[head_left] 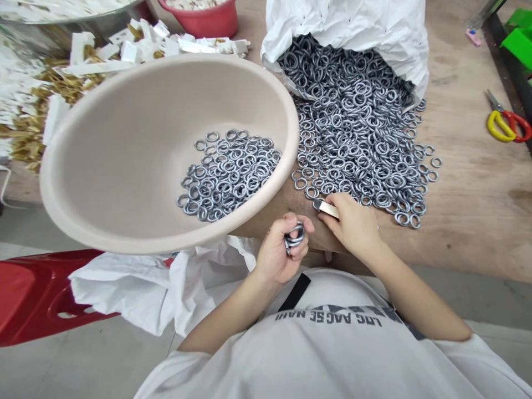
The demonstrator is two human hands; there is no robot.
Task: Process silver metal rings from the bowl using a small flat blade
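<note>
Grey metal-looking rings are gripped in my left hand, its fingers curled round them, just off the basin's near right rim. My right hand is closed on a small flat cream-coloured tool with a dark tip; its exact kind I cannot make out. That tip is at the near edge of a large heap of grey rings on the table. More grey rings lie in the right part of a big beige basin.
A white sack lies open behind the heap, rings spilling from it. Scissors with yellow and red handles rest at the right. White and brown pieces, a metal bowl and a red bowl stand behind the basin. A red stool is below left.
</note>
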